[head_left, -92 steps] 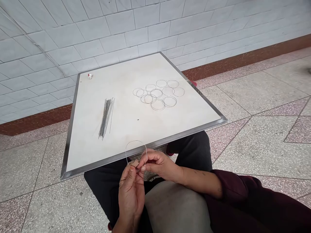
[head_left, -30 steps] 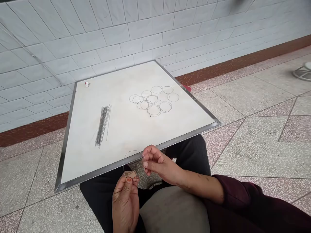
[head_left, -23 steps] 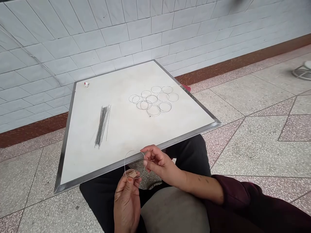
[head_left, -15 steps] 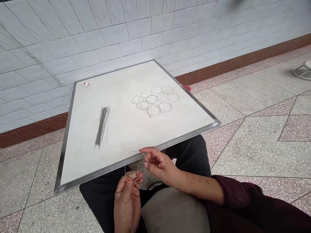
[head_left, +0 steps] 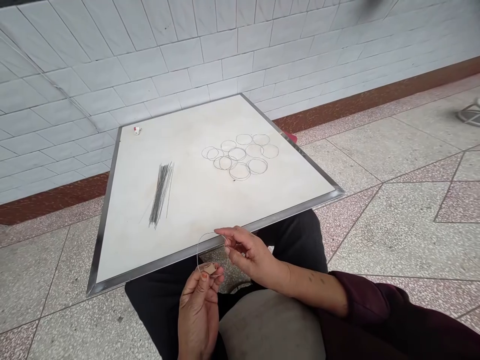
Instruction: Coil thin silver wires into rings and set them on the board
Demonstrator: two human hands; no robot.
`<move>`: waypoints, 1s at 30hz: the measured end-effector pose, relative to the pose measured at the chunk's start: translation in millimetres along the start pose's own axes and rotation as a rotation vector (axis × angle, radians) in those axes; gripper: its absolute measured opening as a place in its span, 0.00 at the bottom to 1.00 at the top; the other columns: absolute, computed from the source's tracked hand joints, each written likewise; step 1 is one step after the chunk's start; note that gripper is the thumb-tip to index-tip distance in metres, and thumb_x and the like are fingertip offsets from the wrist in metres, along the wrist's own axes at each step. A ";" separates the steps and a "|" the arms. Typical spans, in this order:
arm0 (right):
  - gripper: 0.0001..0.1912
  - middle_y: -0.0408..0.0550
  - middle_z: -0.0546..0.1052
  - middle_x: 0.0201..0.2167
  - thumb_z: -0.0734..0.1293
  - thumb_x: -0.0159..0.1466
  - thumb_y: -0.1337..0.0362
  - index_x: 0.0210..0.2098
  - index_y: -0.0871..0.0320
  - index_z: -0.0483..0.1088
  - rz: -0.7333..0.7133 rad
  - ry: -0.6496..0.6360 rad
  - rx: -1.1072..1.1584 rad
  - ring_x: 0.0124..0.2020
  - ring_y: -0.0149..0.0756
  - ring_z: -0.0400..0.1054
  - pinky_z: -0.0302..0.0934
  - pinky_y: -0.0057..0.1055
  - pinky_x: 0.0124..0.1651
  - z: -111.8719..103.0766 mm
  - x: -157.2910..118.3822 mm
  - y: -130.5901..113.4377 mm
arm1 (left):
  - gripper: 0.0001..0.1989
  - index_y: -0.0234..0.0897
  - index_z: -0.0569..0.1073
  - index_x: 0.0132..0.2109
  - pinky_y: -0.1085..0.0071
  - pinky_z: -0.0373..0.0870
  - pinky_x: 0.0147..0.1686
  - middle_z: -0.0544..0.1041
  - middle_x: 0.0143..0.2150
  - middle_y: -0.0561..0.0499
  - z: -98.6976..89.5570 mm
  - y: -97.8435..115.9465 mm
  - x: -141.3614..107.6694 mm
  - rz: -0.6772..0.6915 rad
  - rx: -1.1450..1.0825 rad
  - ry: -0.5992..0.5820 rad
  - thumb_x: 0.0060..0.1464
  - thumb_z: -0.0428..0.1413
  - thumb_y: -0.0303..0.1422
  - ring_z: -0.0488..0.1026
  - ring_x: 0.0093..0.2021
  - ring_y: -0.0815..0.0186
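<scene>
A thin wire ring (head_left: 198, 250) stands upright between my hands at the table's front edge. Its lower part is pinched by my left hand (head_left: 200, 300), between thumb and fingers. A small tan piece (head_left: 210, 269), maybe tape or card, sits at those fingertips. My right hand (head_left: 247, 252) has its fingers on the ring's right side, index finger at the top and thumb lower down. Farther back on the white table (head_left: 180, 200) lie several wire rings (head_left: 240, 171), some overlapping. To the left rests a bundle of straight wires (head_left: 161, 195).
A small white and red object (head_left: 137, 130) stands near the table's back left corner. The table has a metal rim (head_left: 292, 214) and stands against a tiled wall (head_left: 217, 47). A stool (head_left: 468, 114) is partly visible on the floor at far right.
The view has shifted slightly, so table and hands appear a little farther right. Both hands keep nearly the same hold on the wire ring.
</scene>
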State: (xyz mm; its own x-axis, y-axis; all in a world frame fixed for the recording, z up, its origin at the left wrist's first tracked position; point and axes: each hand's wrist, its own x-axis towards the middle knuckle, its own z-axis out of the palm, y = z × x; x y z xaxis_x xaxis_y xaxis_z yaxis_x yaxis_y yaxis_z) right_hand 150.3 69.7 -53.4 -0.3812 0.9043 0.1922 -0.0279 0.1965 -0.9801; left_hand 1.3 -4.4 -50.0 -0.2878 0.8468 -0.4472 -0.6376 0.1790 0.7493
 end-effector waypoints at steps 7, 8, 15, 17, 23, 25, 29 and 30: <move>0.18 0.45 0.68 0.36 0.62 0.68 0.65 0.57 0.50 0.68 -0.085 0.002 -0.075 0.33 0.32 0.63 0.61 0.28 0.33 -3.1 0.1 1.2 | 0.15 0.36 0.82 0.33 0.70 0.76 0.40 0.83 0.37 0.47 2.6 3.7 0.5 -0.014 -0.023 0.055 0.36 0.73 0.37 0.79 0.36 0.63; 0.18 0.45 0.68 0.36 0.62 0.68 0.65 0.57 0.50 0.68 -0.094 0.004 -0.089 0.33 0.32 0.63 0.61 0.28 0.33 -4.1 0.1 1.6 | 0.15 0.36 0.82 0.32 0.70 0.77 0.39 0.83 0.37 0.47 3.1 4.3 0.6 -0.019 -0.026 0.058 0.36 0.74 0.37 0.79 0.36 0.64; 0.19 0.45 0.69 0.35 0.63 0.68 0.67 0.57 0.50 0.70 -0.135 0.013 -0.129 0.32 0.32 0.63 0.61 0.28 0.32 -8.6 1.5 2.0 | 0.16 0.36 0.82 0.31 0.72 0.79 0.36 0.84 0.34 0.47 5.4 5.8 1.0 -0.053 -0.050 0.072 0.33 0.74 0.35 0.80 0.34 0.64; 0.18 0.45 0.69 0.34 0.63 0.67 0.67 0.56 0.51 0.71 -0.142 0.019 -0.134 0.32 0.31 0.64 0.62 0.29 0.33 -8.9 1.7 2.8 | 0.16 0.35 0.82 0.31 0.72 0.79 0.36 0.84 0.34 0.47 5.9 5.6 1.9 -0.056 -0.052 0.077 0.33 0.75 0.35 0.80 0.33 0.64; 0.16 0.45 0.70 0.34 0.64 0.67 0.67 0.53 0.51 0.72 -0.172 0.041 -0.137 0.32 0.32 0.65 0.63 0.29 0.34 -10.1 2.8 4.5 | 0.16 0.34 0.82 0.32 0.75 0.79 0.35 0.84 0.33 0.46 5.1 4.9 2.5 -0.063 -0.064 0.080 0.33 0.75 0.34 0.80 0.32 0.66; 0.15 0.45 0.71 0.33 0.64 0.67 0.68 0.52 0.51 0.73 -0.196 0.049 -0.147 0.32 0.32 0.65 0.63 0.29 0.35 -10.7 3.3 3.4 | 0.15 0.34 0.83 0.31 0.75 0.79 0.34 0.84 0.33 0.46 4.5 5.1 1.4 -0.065 -0.068 0.074 0.33 0.75 0.34 0.80 0.31 0.66; 0.14 0.45 0.72 0.31 0.64 0.67 0.69 0.50 0.52 0.74 -0.212 0.062 -0.179 0.33 0.33 0.66 0.64 0.30 0.36 -11.1 3.9 0.6 | 0.16 0.34 0.83 0.31 0.75 0.79 0.34 0.84 0.33 0.45 5.0 6.2 -0.4 -0.081 -0.081 0.080 0.31 0.75 0.33 0.81 0.31 0.65; 0.14 0.45 0.72 0.31 0.64 0.67 0.69 0.50 0.53 0.74 -0.218 0.062 -0.186 0.33 0.33 0.66 0.64 0.30 0.37 -11.1 4.0 0.1 | 0.17 0.33 0.83 0.31 0.76 0.79 0.34 0.84 0.33 0.45 5.3 6.5 -0.5 -0.083 -0.084 0.084 0.30 0.75 0.33 0.81 0.31 0.65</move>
State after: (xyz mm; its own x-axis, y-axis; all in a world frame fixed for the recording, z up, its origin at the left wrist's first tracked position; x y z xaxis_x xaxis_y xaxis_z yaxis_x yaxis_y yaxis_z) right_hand 159.0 77.6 -52.2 -0.3277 0.8532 0.4058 0.0693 0.4501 -0.8903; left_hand 1.1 -1.0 -42.3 -0.2879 0.7855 -0.5478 -0.7185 0.2009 0.6658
